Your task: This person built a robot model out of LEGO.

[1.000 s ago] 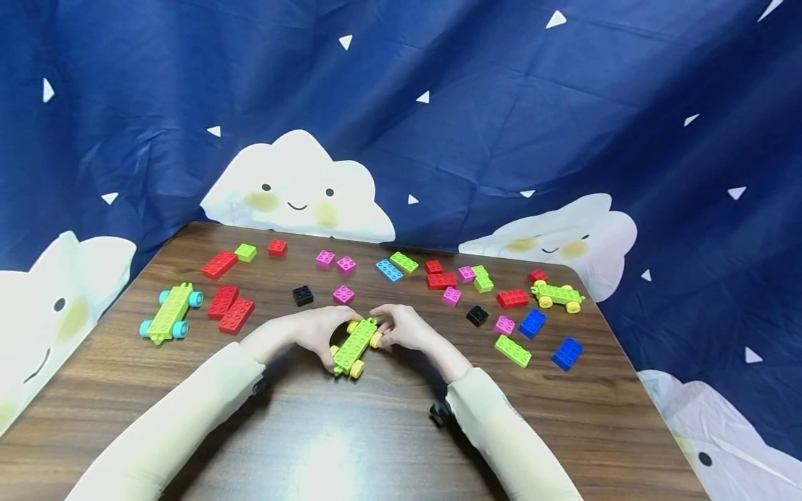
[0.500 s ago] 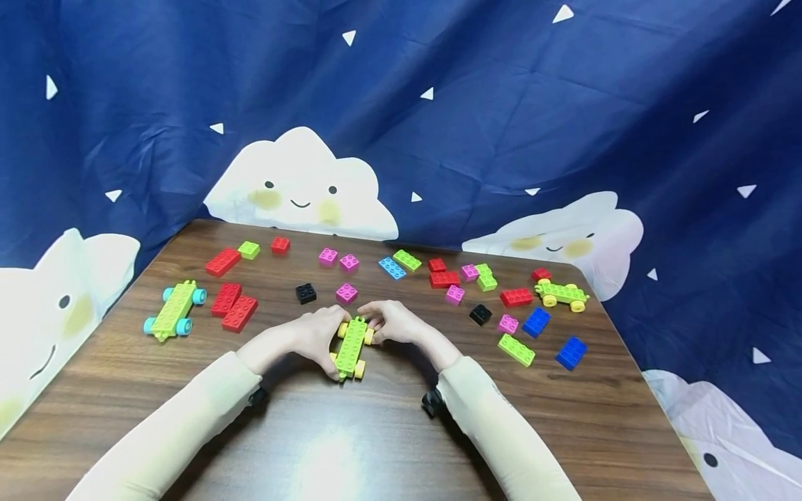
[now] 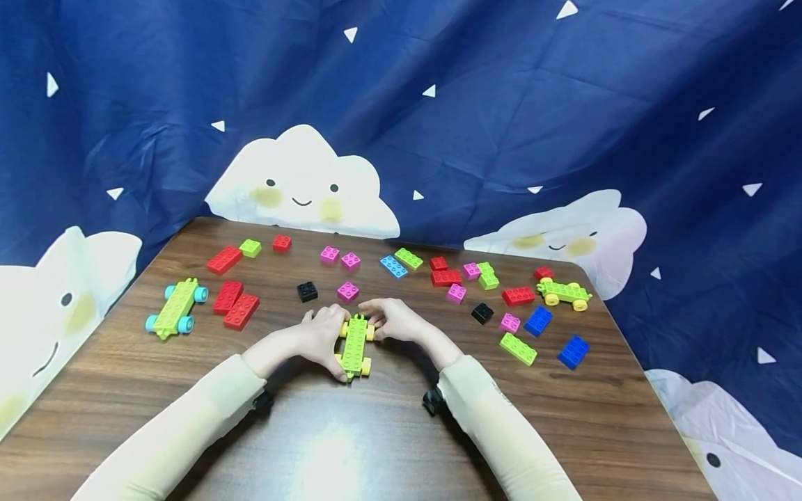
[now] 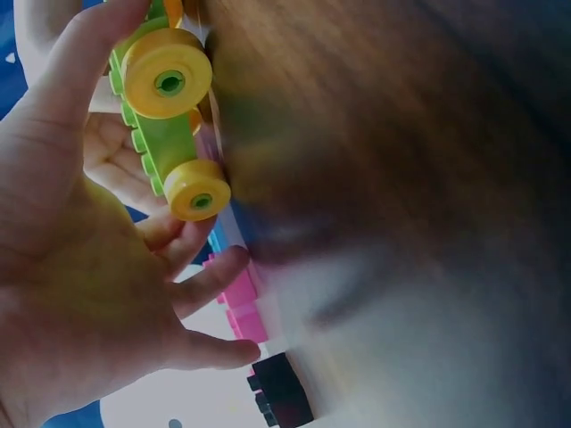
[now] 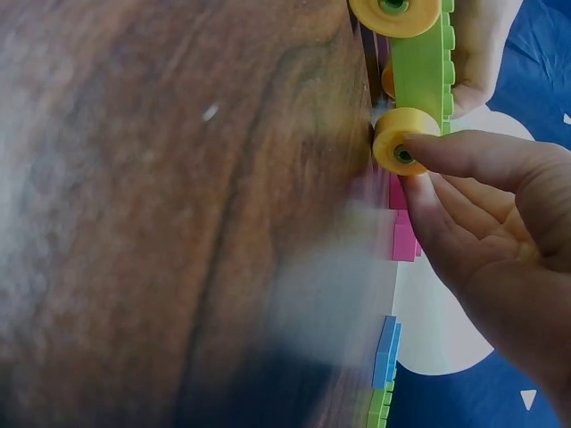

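Note:
A lime-green toy car base (image 3: 354,348) with yellow wheels stands on the table between both hands, its length running away from me. My left hand (image 3: 321,341) grips it from the left, thumb at the near end and fingers by the far left wheel (image 4: 197,190). On the other side, my right hand (image 3: 396,321) holds the far right wheel (image 5: 407,141) with thumb and fingertips. The right wrist view shows the thumb over that wheel's hub. Studs on top of the base are bare.
Left of the hands stands a green car base (image 3: 176,309) with blue wheels; another with yellow wheels (image 3: 564,293) is far right. Loose bricks lie around, among them a black brick (image 3: 307,291), a pink brick (image 3: 347,291), red bricks (image 3: 241,312) and a blue brick (image 3: 573,352).
The car base has turned from slanting right to nearly straight ahead, both hands staying on it. My right hand has come slightly left. The head view has shifted a little.

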Motion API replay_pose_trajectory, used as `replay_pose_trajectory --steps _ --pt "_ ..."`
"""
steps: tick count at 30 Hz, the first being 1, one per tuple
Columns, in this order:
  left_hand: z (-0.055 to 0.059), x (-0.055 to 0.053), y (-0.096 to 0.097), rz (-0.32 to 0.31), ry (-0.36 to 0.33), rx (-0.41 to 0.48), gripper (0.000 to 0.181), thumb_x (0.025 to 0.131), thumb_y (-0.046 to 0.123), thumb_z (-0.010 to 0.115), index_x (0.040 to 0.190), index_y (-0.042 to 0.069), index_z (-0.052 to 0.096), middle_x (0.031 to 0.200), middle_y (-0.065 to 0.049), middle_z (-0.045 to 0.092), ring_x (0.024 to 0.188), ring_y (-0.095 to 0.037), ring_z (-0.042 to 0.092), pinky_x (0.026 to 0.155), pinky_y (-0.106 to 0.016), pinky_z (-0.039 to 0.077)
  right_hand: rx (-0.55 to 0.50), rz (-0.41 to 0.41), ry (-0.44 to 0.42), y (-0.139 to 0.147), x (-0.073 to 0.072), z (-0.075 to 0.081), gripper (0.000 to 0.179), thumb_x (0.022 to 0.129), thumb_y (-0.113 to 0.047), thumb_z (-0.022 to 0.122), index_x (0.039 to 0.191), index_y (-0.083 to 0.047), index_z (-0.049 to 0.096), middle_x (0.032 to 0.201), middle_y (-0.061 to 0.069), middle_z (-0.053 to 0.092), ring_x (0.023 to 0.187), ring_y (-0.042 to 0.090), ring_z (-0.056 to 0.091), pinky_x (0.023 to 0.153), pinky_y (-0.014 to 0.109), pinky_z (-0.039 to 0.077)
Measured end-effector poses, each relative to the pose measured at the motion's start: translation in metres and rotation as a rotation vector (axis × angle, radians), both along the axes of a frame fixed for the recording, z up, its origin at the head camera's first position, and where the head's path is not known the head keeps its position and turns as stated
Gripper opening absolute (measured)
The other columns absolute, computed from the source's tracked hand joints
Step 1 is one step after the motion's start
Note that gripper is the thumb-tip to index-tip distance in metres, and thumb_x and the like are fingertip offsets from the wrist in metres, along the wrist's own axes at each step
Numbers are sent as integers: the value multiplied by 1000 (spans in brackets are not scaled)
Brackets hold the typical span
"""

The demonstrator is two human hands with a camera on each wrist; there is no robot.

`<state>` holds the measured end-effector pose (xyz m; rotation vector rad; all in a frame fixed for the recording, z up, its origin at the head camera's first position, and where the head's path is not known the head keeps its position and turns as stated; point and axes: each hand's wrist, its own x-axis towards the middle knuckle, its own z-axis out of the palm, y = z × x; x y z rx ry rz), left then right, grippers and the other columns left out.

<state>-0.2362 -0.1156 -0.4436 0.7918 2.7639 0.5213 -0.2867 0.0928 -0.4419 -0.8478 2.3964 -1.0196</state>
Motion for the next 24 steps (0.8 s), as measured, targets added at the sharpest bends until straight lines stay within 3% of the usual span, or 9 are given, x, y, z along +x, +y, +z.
replay_pose_trajectory --steps 7,12,19,24 --pt "-1 0 -1 -11 -10 5 108 51 54 91 129 -1 41 120 -13 46 113 -32 45 96 -59 37 -19 -1 6 1 2 0 66 71 16 66 135 5 52 128 23 62 97 21 66 77 21 55" --pt "-1 0 -4 -54 4 33 109 52 55 90 130 -3 41 120 -16 47 112 -34 47 92 -54 43 -55 1 35 4 4 -2 66 72 13 66 135 6 50 127 23 63 102 27 65 85 26 55" --pt "0 -6 -15 -102 -15 120 114 53 48 92 140 -3 39 136 -20 47 126 -39 43 104 -54 41 -99 -31 109 12 11 0 66 78 -8 77 137 4 48 129 22 60 115 32 61 98 38 51" --pt "-2 -15 -21 -156 13 209 104 56 41 92 138 -3 44 137 -18 51 127 -37 45 106 -52 39 -54 -78 152 13 21 3 79 73 -21 86 139 0 48 133 18 58 122 30 56 105 42 45"
